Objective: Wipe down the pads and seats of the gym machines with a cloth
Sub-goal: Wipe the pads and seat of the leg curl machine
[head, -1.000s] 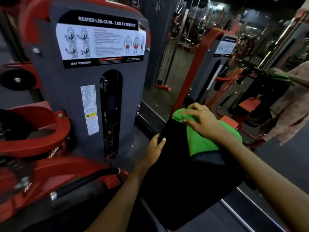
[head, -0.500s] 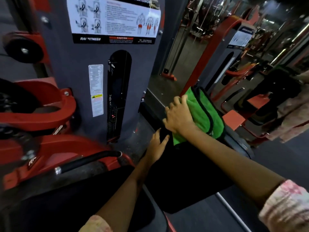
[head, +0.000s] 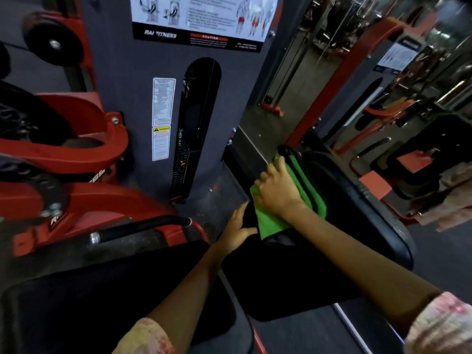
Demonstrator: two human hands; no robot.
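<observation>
while the right hand [head: 277,191] presses the folded green microfibre cloth with dark edging [head: 304,192] flat onto the top end of the black vinyl back pad [head: 293,272], its fingers lie spread over the fabric rather than pinching it. the left hand [head: 236,229] rests on the pad's left edge, thumb and fingers bent lightly around it, steadying the pad. to wipe well, i judge it best to keep the palm's weight even, draw the cloth in overlapping passes along the pad's length, and work into the rounded corners and side seams. the pad's long axis runs from the near lower frame away toward the mirror, its far end pointing up and away; the cloth's long axis follows nearly the same line. the grey weight-stack housing [head: 143,118] stands just left.
</observation>
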